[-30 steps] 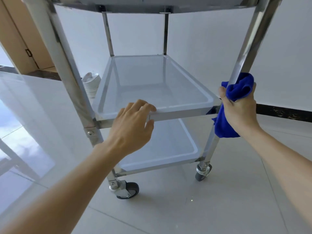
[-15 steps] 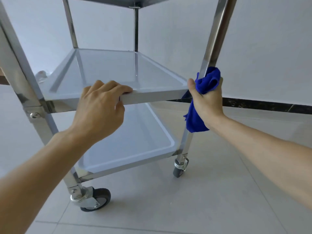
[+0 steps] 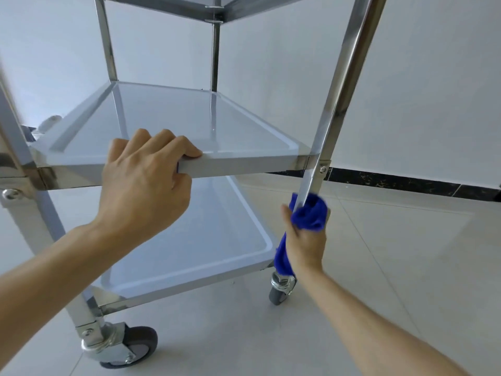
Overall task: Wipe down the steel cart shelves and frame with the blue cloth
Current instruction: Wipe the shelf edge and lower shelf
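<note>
Change, right hand [image 3: 305, 240]: half a second ago it gripped the front right post at the height of the middle shelf; it is now lower on that post, between the middle shelf and the bottom shelf.
Change, cloth [image 3: 309, 214]: has gone down the post with the hand; its loose tail now hangs level with the bottom shelf corner, just above the wheel.
Change, left hand [image 3: 143, 185]: same hold on the middle shelf's front edge as before.
Change, view: nearer and lower on the cart than a second ago; the doorway seen then at the left is out of view.
Right hand, state: curled round the cloth and the post together, thumb on the near side, cloth bunched above the knuckles.
Left hand, state: fingers hooked over the front rim of the middle shelf [image 3: 244, 161], thumb underneath.
Cloth, place: wrapped on the front right post [image 3: 339, 104], inside the right hand, well right of the left hand.
Bottom shelf [image 3: 189, 267]: below the left hand, left of the right hand.
Front right wheel [image 3: 280, 290]: just below the right hand.
Front left wheel [image 3: 132, 347]: below the left forearm.
Writing, brands: none legible on cart or cloth.
Floor [image 3: 379, 267]: pale tiles, dark skirting strip at the wall.
</note>
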Motion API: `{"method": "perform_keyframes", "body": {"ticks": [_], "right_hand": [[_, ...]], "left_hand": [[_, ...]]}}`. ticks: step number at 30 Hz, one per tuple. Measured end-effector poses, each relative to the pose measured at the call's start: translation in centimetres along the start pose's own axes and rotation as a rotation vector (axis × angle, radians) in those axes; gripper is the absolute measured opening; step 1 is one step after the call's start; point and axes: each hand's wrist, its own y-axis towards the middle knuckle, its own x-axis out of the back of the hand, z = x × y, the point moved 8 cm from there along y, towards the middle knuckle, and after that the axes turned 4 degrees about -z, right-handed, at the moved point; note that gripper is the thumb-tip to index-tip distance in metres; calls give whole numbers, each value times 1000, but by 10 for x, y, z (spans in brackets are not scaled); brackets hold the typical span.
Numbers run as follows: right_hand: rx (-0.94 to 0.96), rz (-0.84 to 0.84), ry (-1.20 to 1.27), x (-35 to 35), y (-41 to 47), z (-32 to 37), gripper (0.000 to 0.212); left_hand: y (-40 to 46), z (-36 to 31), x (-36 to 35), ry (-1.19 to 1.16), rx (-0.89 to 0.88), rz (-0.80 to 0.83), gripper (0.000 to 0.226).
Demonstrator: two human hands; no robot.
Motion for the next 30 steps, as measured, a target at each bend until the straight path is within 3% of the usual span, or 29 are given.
{"method": "perform_keyframes", "body": {"ticks": [6,12,15,18,22,27,30], "right_hand": [[-117,77,25,-8,-8,-45,41],[53,22,69,-11,53,42,61],[77,67,80,-12,56,42,50],[-47,93,63,-14,34,-7,48],[-274,246,-12,-19,3,-71,53],[-259,313,-46,-8,-7,-60,45],[-306,328,12,7,-25,-53,38]], "left_hand": [[0,1,-3,27,22,-21,34],[2,5,-9,42,31,-9,35],[1,5,-12,43,26,-3,36],[1,5,-12,43,24,0,36],[-4,5,-10,39,19,37,38],[-13,6,3,-132,-103,180,51],[-31,17,35,-229,-136,101,43]]}}
